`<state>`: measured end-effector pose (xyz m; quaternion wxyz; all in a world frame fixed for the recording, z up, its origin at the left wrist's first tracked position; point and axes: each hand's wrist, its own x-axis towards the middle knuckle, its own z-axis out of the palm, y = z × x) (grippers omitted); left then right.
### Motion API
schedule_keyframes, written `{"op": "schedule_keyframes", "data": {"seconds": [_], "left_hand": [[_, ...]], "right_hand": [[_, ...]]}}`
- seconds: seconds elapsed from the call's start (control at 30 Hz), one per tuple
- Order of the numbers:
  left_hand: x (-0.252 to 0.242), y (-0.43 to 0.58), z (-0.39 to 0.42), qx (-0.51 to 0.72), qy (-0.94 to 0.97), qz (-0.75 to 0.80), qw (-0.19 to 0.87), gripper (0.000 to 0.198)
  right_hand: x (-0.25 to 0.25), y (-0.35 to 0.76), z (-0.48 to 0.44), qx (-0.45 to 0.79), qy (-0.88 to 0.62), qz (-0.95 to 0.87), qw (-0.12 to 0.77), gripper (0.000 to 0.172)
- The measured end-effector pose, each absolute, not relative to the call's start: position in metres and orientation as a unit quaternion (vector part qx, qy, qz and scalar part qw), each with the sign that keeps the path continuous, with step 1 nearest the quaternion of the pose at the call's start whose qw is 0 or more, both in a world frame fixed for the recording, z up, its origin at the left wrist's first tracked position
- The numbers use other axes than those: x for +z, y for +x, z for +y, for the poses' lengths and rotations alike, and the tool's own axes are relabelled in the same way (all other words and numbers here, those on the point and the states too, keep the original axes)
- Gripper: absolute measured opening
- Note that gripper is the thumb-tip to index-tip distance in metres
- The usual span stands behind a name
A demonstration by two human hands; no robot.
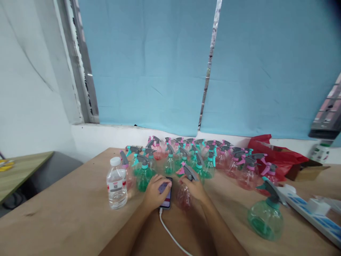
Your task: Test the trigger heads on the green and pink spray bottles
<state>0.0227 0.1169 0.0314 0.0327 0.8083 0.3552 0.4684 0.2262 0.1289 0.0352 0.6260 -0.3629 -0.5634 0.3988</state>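
Note:
My left hand (155, 192) is curled over a smartphone (166, 195) lying on the wooden table (66, 217), thumb on its screen. A white cable (170, 234) runs from the phone toward me. My right hand (194, 188) is wrapped round a pink spray bottle (184, 197) with a grey trigger head (189, 172). Several green and pink spray bottles (197, 156) stand in rows just beyond both hands.
A clear water bottle (116, 185) stands left of my left hand. A single green spray bottle (266, 213) sits at the right, by a white power strip (309, 209). A red bag (277, 154) and a cardboard box (306, 170) lie at the back right. Blue blinds cover the window.

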Motion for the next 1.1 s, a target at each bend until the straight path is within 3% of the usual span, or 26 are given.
{"op": "schedule_keyframes", "data": {"seconds": [0.1, 0.23, 0.43, 0.53, 1.1], "left_hand": [[0.033, 0.023, 0.116, 0.467, 0.809, 0.356, 0.032, 0.02], [0.033, 0.023, 0.115, 0.463, 0.808, 0.361, 0.039, 0.021], [0.033, 0.024, 0.112, 0.451, 0.815, 0.362, 0.044, 0.023], [0.035, 0.026, 0.11, 0.446, 0.819, 0.358, 0.046, 0.024], [0.03, 0.029, 0.11, 0.395, 0.828, 0.391, 0.075, 0.031]], "right_hand": [[0.036, 0.22, 0.132, 0.413, -0.359, -0.541, 0.638, 0.011], [0.036, 0.218, 0.134, 0.414, -0.356, -0.521, 0.656, 0.012], [0.033, 0.22, 0.128, 0.397, -0.343, -0.549, 0.651, 0.036], [0.034, 0.22, 0.128, 0.409, -0.337, -0.559, 0.638, 0.039], [0.057, 0.222, 0.123, 0.493, -0.288, -0.597, 0.563, 0.029]]}}
